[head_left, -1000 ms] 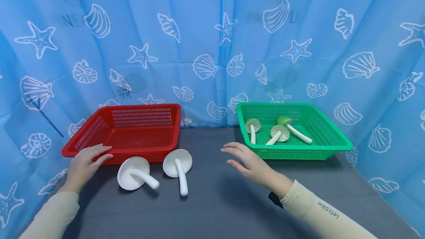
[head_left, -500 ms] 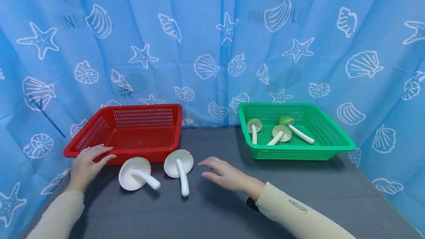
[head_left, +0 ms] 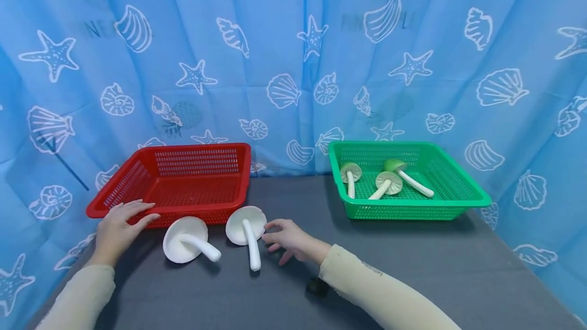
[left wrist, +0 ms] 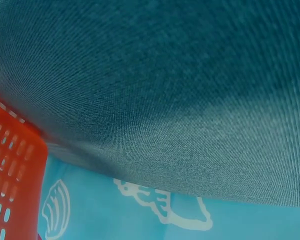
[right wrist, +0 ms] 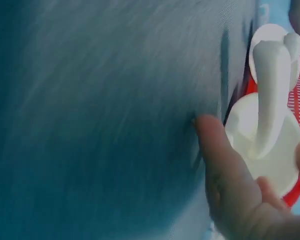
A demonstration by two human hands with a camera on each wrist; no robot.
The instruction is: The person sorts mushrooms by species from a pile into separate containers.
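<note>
White mushroom (head_left: pixel 251 244), the right one of two lying toward the far edge of the desk (head_left: pixel 220 299), now has your right hand (head_left: pixel 292 241) moved close beside it, fingers parted, holding nothing, so it seems within reach.

We've got our left hand (head_left: pixel 118 229) with thumb spread off the fingers, right hand (head_left: pixel 288 241) angled inward, fingers loosely parted
</note>
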